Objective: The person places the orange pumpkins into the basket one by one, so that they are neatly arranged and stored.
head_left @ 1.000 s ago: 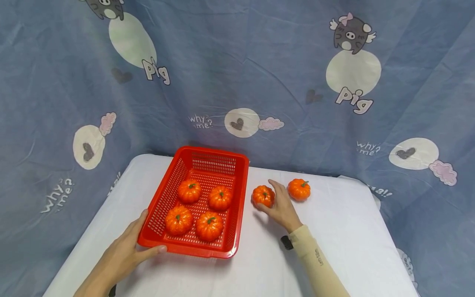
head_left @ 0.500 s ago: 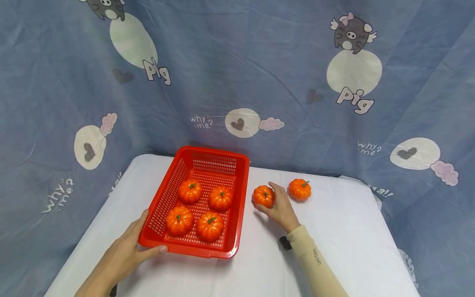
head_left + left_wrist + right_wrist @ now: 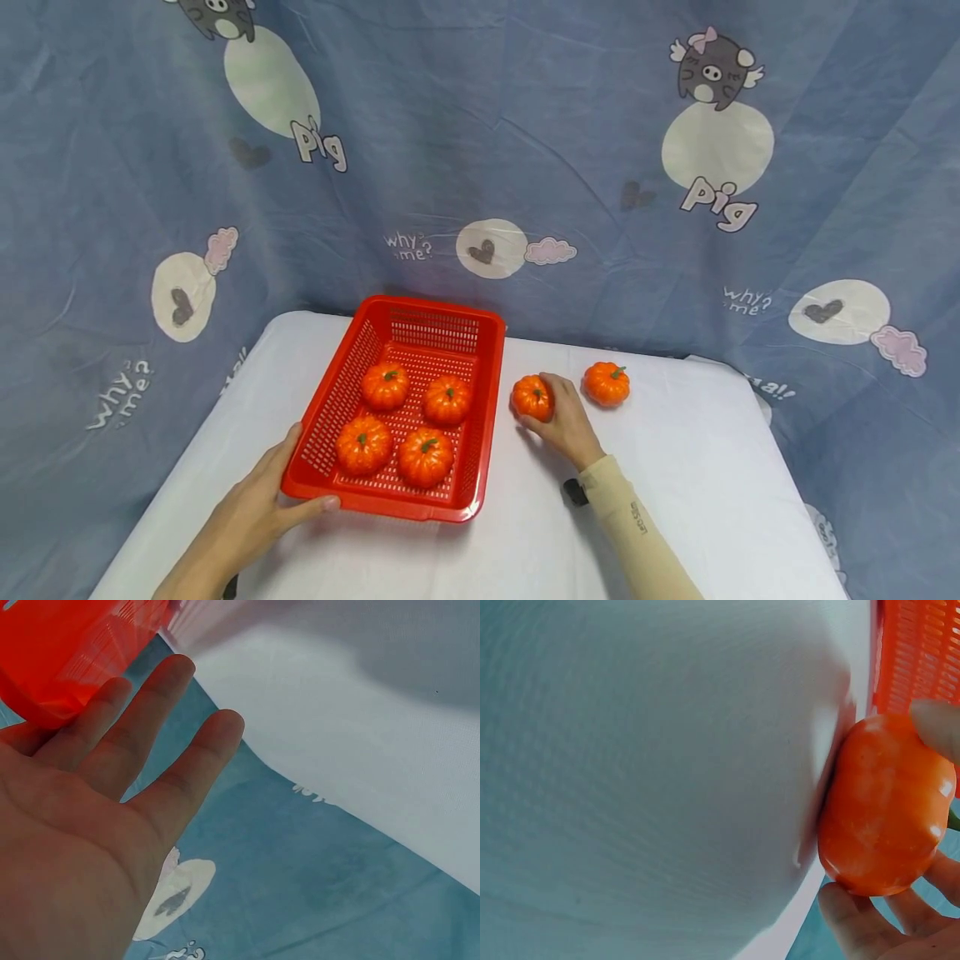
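Note:
A red slatted basket (image 3: 483, 392) sits on the white table (image 3: 675, 467) and holds several small orange pumpkins (image 3: 424, 456). My left hand (image 3: 258, 508) holds the basket's near left corner, thumb on the front rim; in the left wrist view its fingers (image 3: 150, 720) lie straight beside the red wall (image 3: 67, 645). My right hand (image 3: 562, 421) curls round a pumpkin (image 3: 532, 397) just right of the basket; the right wrist view shows that pumpkin (image 3: 885, 817) held between fingers and thumb, resting on the table. Another pumpkin (image 3: 606, 383) lies loose further right.
A blue cartoon-print cloth (image 3: 480, 167) hangs behind the table and drapes round its sides. White tabletop lies in front of the basket and to the right of the loose pumpkin. The table's edges fall away at left and right.
My right hand's fingers have closed round the pumpkin beside the basket. The left hand and the basket have not moved.

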`<control>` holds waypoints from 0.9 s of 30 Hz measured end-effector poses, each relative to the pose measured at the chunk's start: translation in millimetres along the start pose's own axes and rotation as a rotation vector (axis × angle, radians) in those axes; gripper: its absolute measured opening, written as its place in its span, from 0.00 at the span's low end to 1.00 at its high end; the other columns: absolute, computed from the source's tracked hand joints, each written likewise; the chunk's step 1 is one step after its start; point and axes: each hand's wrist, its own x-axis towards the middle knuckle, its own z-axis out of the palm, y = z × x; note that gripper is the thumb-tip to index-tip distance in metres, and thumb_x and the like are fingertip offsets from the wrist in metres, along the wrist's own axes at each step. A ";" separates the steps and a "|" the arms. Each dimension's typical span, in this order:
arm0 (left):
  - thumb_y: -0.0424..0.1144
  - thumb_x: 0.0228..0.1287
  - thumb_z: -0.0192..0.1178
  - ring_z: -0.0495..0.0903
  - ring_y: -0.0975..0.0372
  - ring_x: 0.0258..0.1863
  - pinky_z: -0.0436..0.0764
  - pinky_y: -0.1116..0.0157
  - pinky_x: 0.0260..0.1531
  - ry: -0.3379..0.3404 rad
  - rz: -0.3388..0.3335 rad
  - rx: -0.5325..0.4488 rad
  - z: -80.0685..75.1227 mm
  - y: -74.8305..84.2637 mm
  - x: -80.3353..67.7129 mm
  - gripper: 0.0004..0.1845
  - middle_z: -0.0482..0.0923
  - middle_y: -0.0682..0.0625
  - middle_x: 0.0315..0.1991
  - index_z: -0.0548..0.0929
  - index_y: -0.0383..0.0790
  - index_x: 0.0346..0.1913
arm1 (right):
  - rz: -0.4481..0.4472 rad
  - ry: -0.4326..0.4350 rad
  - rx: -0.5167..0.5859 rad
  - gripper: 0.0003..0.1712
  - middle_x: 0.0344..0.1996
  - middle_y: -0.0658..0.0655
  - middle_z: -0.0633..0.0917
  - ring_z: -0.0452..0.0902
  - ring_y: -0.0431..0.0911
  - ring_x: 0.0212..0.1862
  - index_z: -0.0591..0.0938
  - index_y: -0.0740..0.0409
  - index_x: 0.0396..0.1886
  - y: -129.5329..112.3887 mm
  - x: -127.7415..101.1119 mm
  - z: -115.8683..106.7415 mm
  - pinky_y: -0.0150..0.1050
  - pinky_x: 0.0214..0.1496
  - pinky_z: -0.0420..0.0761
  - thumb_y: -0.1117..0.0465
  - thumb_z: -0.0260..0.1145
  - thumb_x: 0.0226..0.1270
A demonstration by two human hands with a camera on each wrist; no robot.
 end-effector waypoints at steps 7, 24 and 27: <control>0.80 0.44 0.64 0.64 0.35 0.67 0.70 0.29 0.55 0.002 0.003 -0.010 -0.7 0.6 0.2 0.74 0.55 0.30 0.75 0.34 0.45 0.82 | -0.006 0.015 -0.007 0.44 0.66 0.64 0.72 0.70 0.59 0.66 0.71 0.60 0.69 2.2 0.0 -0.3 0.59 0.70 0.69 0.59 0.81 0.55; 0.79 0.44 0.64 0.64 0.35 0.68 0.70 0.29 0.56 0.015 0.020 -0.019 0.5 0.1 -0.4 0.74 0.55 0.30 0.75 0.35 0.43 0.82 | -0.017 0.066 -0.016 0.44 0.65 0.62 0.73 0.69 0.57 0.67 0.72 0.59 0.69 3.0 2.2 -6.1 0.56 0.72 0.68 0.56 0.82 0.54; 0.79 0.44 0.64 0.64 0.35 0.68 0.70 0.29 0.56 0.010 0.015 -0.022 0.9 0.4 -0.5 0.74 0.55 0.30 0.75 0.35 0.44 0.82 | -0.022 0.071 -0.018 0.44 0.65 0.62 0.73 0.69 0.57 0.67 0.73 0.59 0.69 2.9 3.1 -8.2 0.55 0.73 0.67 0.56 0.82 0.55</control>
